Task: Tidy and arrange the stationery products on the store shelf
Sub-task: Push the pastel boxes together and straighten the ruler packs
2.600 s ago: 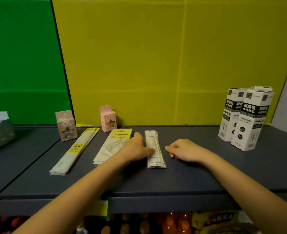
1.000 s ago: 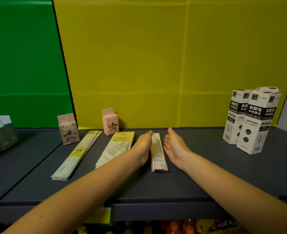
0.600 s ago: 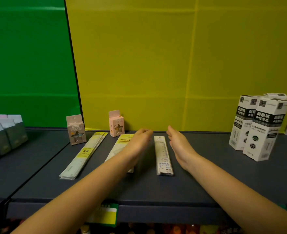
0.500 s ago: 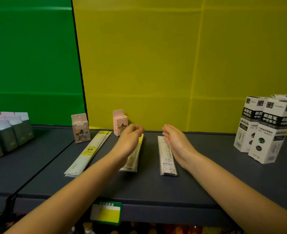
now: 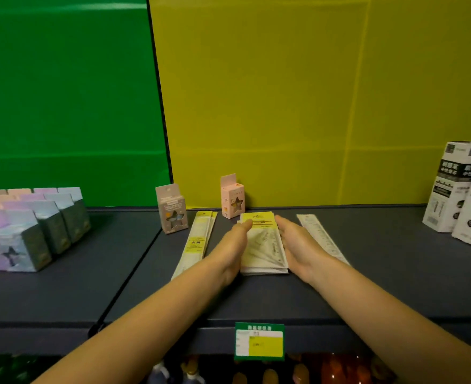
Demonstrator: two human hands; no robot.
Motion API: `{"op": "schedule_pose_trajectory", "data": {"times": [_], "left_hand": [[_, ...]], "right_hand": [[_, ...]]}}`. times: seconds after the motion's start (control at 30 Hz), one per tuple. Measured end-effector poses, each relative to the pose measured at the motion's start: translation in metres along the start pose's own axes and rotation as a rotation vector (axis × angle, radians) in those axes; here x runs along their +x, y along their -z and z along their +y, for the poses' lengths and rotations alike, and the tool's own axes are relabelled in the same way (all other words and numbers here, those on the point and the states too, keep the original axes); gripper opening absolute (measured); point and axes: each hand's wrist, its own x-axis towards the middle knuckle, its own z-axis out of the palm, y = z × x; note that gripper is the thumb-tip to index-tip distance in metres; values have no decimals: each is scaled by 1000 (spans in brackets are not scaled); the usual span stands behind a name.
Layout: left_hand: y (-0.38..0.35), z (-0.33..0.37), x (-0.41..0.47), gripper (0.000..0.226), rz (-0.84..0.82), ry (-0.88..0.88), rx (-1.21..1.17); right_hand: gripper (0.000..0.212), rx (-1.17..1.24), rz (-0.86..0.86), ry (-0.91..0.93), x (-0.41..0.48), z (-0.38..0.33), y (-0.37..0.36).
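The white boxes (image 5: pixel 463 198) run off the right edge; the price label (image 5: pixel 259 343) is unreadably blurred.

Green backing panel (image 5: pixel 62 92), left, and yellow backing panel (image 5: pixel 312 92), right, meet at a dark seam (image 5: pixel 161 106). Green-bordered price label (image 5: pixel 259 342), yellow field, text unreadable. Blurred bottles (image 5: pixel 270 376) beneath it.

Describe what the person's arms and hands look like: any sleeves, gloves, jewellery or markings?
The left hand and right hand are bare: no gloves, rings or wristbands show. Neither forearm has a sleeve anywhere up to the lower edge of the picture, and no watch, bracelet, tattoo or other marking is visible. The fingernails are too blurred to judge.
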Motion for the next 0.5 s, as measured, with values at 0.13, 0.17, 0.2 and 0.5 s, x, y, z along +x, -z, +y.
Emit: {"op": "schedule_pose_trajectory", "data": {"times": [0.13, 0.17, 0.2, 0.5], "left_hand": [[11, 3, -2, 48, -84, 2, -35], [18, 7, -7, 48, -82, -34, -28], [27, 11, -8, 49, -46, -82, 23], [108, 18, -8, 42, 259, -94, 115]], "right_hand": [[47, -102, 53, 31, -6, -4, -6], [51, -181, 100, 70, -9, -7, -8], [54, -259, 151, 116, -12, -10, -10], [45, -215, -21, 113, 2, -16, -84]]}}
